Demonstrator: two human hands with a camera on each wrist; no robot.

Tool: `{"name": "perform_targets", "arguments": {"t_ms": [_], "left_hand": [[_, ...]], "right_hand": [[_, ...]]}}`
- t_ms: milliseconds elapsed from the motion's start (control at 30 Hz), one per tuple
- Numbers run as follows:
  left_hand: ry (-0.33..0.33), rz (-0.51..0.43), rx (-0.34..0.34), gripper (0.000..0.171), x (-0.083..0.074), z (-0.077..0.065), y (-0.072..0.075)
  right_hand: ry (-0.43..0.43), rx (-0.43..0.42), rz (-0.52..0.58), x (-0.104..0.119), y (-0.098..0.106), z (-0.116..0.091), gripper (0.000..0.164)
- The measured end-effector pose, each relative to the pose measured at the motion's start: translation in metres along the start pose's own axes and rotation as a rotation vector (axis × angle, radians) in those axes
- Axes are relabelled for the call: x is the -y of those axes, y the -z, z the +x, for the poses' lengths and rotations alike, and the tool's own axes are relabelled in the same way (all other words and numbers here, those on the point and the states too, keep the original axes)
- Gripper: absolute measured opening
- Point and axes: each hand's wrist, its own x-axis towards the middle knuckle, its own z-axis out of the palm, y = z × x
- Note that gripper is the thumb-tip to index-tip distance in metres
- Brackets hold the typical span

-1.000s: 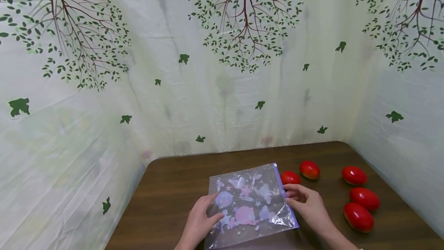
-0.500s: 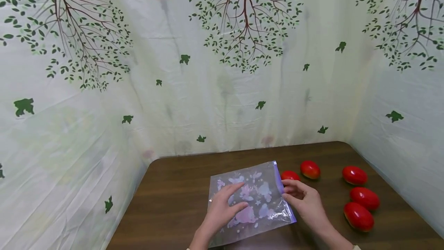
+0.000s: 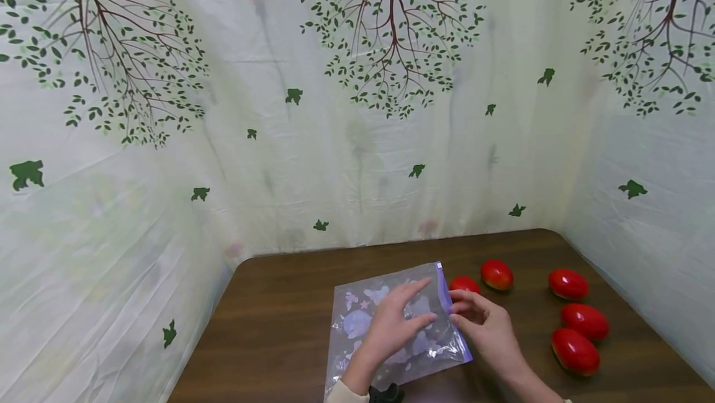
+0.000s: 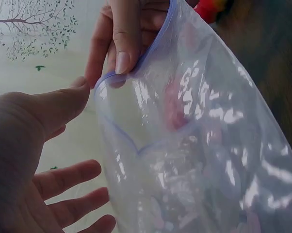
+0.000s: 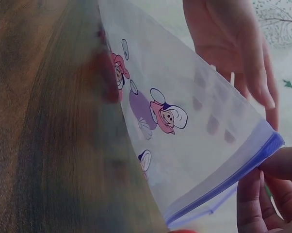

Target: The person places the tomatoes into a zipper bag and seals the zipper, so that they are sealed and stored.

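Note:
A clear plastic zip bag with pastel cartoon prints is held tilted over the brown table in the head view. My right hand pinches its purple zip edge between thumb and fingers. In the left wrist view the bag's mouth gapes, with the right thumb on its rim. My left hand is in front of the bag in the head view, thumb and fingers spread apart and holding nothing. Its thumb tip comes close to the purple rim in the left wrist view.
Shiny red oval fruit-like pieces lie on the table: one partly behind the right hand, another beside it, and a group at the right. A printed curtain hangs close behind the table.
My left hand has left the bag's left side and moved right across its front toward the zip edge. The right hand keeps its pinch, and the zip edge now bows near its fingers.

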Motion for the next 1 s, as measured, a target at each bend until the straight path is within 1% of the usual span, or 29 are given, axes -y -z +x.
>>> {"name": "perform_targets", "arguments": {"t_ms": [233,367,533,733,800,900,1000], "left_hand": [[0.008,0.008,-0.010,0.067,0.000,0.005,-0.016],[0.003,0.024,-0.017,0.067,0.002,0.006,-0.022],[-0.020,0.049,-0.010,0.064,0.005,0.009,-0.026],[-0.040,0.079,0.023,0.054,0.004,0.009,-0.027],[-0.058,0.091,0.023,0.052,0.003,0.010,-0.027],[-0.098,0.115,0.009,0.045,0.001,0.012,-0.028],[-0.134,0.129,-0.013,0.037,0.001,0.014,-0.029]], "right_hand": [[0.066,0.021,0.037,-0.002,-0.001,-0.001,0.044],[0.082,0.029,0.065,-0.002,-0.002,-0.001,0.045],[0.090,0.031,0.091,-0.004,-0.002,-0.001,0.049],[0.123,0.043,0.116,-0.008,-0.004,-0.001,0.052],[0.124,0.042,0.103,-0.008,-0.004,0.000,0.053],[0.092,0.042,0.087,-0.006,-0.003,0.000,0.053],[0.052,0.047,0.107,-0.004,-0.003,-0.001,0.053]]}}
